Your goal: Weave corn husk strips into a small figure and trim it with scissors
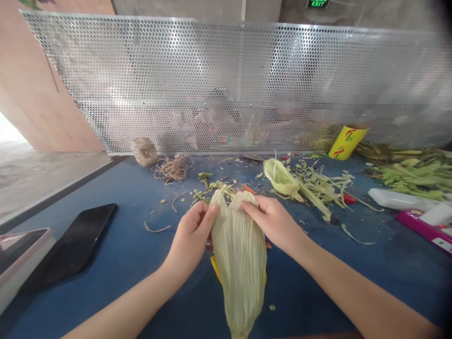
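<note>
A pale green corn husk (240, 254) hangs over the blue table (123, 254), held at its top by both hands. My left hand (192, 233) pinches its upper left edge with thumb and fingers. My right hand (273, 219) grips the upper right edge. A bit of yellow shows under the husk near its lower left side. Another folded husk (282, 179) lies on the table just beyond my right hand, among several loose husk strips (323, 186).
A black phone (76, 242) lies at the left, beside a tray edge (21, 261). A tangle of twine (173, 168) and a twine ball (144, 151) sit at the back. A yellow roll (348, 141), green stalks (413, 174), white and pink items (420, 212) are right. People sit behind a perforated screen (226, 84).
</note>
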Tool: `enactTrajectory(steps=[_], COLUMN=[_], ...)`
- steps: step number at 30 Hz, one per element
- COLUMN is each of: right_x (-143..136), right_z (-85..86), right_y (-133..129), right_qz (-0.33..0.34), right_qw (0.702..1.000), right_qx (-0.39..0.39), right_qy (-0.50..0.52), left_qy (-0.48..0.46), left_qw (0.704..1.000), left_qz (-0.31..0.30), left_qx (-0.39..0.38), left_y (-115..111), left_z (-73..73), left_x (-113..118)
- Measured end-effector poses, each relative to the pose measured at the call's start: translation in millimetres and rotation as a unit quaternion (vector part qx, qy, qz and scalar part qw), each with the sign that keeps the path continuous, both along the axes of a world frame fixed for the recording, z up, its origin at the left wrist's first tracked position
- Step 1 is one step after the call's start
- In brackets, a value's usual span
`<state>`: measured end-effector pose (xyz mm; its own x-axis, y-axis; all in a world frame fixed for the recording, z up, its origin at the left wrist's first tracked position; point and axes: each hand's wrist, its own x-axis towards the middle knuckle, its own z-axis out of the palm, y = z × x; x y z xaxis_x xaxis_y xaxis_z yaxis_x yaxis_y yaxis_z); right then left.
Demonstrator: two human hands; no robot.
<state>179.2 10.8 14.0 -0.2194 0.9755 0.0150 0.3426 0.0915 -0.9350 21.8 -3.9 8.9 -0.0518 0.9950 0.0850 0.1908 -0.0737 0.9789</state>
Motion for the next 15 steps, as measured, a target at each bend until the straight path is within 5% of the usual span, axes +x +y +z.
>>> enactTrajectory(steps=[9, 15], right_x=[0.7, 1.3], right_z=[0.2, -6.0], right_y=[-0.5, 1.1], right_qz=[-0.028, -0.028], right_qw=[0.999, 0.999], right_qx=[0.014, -0.014], right_qy=[-0.029, 0.015], left_qy=[0.039, 0.049], left_qw=[0.999, 0.999], left_qz=[-0.032, -0.001], left_qx=[-0.02, -0.004], left_y=[0.8, 0.6], left_z=[0.7, 0.9], left_x=[-2.3, -2.8])
